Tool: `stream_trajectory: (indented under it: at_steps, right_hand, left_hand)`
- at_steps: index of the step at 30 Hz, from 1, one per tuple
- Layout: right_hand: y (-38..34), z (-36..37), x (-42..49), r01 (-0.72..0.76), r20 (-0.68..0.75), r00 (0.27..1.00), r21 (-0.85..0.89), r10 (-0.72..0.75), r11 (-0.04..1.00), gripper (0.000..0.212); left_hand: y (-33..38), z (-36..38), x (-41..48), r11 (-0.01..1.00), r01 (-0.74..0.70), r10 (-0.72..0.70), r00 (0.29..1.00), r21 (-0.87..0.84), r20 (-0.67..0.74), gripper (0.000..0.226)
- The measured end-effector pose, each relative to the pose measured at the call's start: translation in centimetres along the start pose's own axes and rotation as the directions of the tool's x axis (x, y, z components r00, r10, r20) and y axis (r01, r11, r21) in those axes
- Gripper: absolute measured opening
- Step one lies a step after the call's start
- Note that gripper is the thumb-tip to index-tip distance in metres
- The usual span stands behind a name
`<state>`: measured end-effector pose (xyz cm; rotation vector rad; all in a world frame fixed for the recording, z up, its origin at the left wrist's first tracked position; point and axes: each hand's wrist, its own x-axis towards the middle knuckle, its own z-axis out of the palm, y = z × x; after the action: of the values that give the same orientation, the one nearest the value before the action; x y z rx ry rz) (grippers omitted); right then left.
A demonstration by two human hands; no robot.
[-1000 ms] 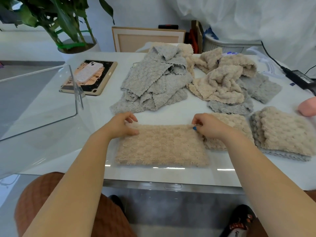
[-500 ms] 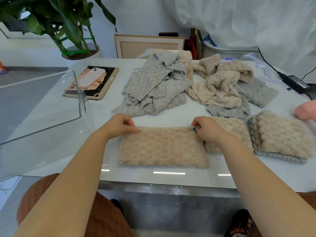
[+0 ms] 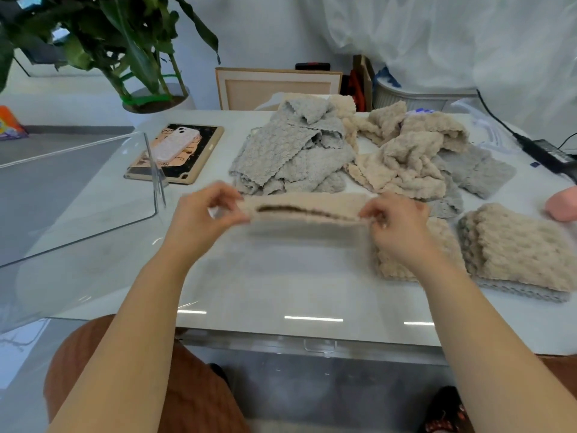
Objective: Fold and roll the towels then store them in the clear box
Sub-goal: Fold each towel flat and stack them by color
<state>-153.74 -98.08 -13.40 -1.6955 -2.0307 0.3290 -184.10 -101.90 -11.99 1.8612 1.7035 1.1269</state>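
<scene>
White worktop (image 3: 281,276) is carrying loose towels (image 3: 290,151) at 12 o'clock. Left hand (image 3: 203,214) and right hand (image 3: 396,223) are pinching the beige towel (image 3: 306,209) by its ends, fingers curled on it, just above the surface. Its long axis is running 9 to 3 o'clock. Box (image 3: 93,182) is lying at 9 o'clock, nearer the left hand.

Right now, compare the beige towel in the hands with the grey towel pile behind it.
The beige towel is folded into a narrow strip; the grey pile lies crumpled. The beige towel is pinched above the table by the left hand and right hand; the grey pile rests on it. Both are fluffy cloth.
</scene>
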Motion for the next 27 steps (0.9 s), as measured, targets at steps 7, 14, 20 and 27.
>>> stream_trajectory:
  at_steps: [7,14,20,27]
  right_hand:
    - [0.3,2.8,-3.9,0.048,0.498,0.864,-0.221,0.07,0.974,0.029]
    - [-0.5,6.5,-3.4,0.169,0.269,0.947,0.047,-0.176,0.984,0.036]
    - [1.8,8.6,-5.9,0.161,0.27,0.943,0.138,-0.194,0.977,0.041]
    - [2.8,7.2,-5.7,0.269,0.173,0.944,0.085,-0.28,0.959,0.007]
  left_hand:
    - [-3.8,3.2,-5.7,0.904,0.276,-0.397,0.823,0.326,0.407,0.016]
    - [-0.6,10.6,-4.9,0.91,0.04,-0.122,0.977,0.412,0.174,0.041]
    - [-3.7,12.2,-8.2,0.935,0.022,-0.126,0.953,0.354,0.275,0.071]
    - [-4.6,9.9,-8.6,0.996,0.065,-0.072,0.986,0.053,0.147,0.009]
